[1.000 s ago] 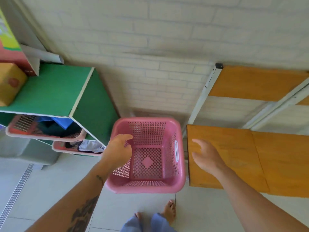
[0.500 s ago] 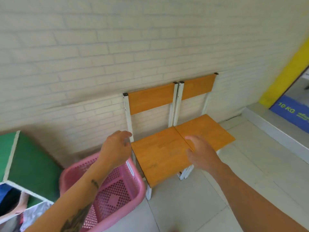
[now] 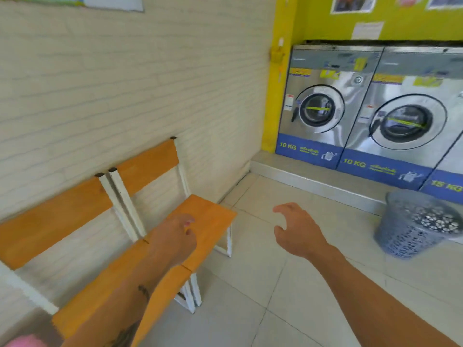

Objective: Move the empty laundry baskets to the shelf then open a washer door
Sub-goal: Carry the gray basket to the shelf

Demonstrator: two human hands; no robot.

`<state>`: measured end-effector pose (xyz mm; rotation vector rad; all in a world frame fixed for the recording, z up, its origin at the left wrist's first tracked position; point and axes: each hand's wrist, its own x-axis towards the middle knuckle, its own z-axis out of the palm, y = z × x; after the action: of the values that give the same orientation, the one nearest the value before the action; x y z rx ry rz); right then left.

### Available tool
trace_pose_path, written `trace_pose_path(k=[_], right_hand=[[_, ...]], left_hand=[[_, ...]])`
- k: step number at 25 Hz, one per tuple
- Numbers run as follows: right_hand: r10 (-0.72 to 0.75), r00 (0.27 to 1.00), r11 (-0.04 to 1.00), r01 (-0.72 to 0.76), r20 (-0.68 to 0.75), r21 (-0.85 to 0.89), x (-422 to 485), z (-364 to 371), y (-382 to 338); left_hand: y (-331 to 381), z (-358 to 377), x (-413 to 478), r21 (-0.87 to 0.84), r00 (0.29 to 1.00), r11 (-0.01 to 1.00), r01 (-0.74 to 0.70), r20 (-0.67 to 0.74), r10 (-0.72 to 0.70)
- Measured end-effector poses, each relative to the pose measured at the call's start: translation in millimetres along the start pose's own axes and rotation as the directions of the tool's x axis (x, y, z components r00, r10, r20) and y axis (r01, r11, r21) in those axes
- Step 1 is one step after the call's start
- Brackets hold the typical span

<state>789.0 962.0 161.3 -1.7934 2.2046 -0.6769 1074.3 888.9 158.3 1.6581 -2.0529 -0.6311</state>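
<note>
A grey perforated laundry basket (image 3: 416, 226) stands on the floor at the right, in front of the washers. Only a pink corner of the pink basket (image 3: 25, 343) shows at the bottom left edge. Two steel washers face me at the back right: the left washer door (image 3: 318, 108) and the right washer door (image 3: 408, 121) are both closed. My left hand (image 3: 172, 239) hangs over the orange chair seat with loosely curled fingers, holding nothing. My right hand (image 3: 298, 231) floats above the floor with fingers spread, also holding nothing.
Two orange chairs (image 3: 140, 221) with white frames stand against the pale brick wall on the left. A raised steel step (image 3: 308, 181) runs under the washers. A yellow pillar (image 3: 278, 71) stands left of them. Tiled floor (image 3: 263, 296) spreads between chairs and washers.
The view has swung right from the green shelf and pink basket to the washers. My left hand let go of the pink basket, which is now almost out of view.
</note>
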Motion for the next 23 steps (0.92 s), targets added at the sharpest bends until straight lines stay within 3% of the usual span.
trace_pose_path(k=[5,10,23], right_hand=[[0.177,0.982,0.974,-0.185,-0.065,-0.133,33.1,-89.9,142.7],[0.384,0.905,0.895,-0.414,-0.185,-0.164,49.8,-153.1,258.1],[0.683,0.635,0.668,-0.743,-0.359,-0.045,180.9,-250.1,473.8]], left_hand=[[155.4,107.6,70.4,0.07,0.985,0.986,-0.149,0.102,0.142],[276.9,205.1,137.0,0.052,0.928,0.94,-0.336,0.188,0.321],[529.6,408.4,360.0,-0.024,0.662,0.718,-0.696,0.367,0.654]])
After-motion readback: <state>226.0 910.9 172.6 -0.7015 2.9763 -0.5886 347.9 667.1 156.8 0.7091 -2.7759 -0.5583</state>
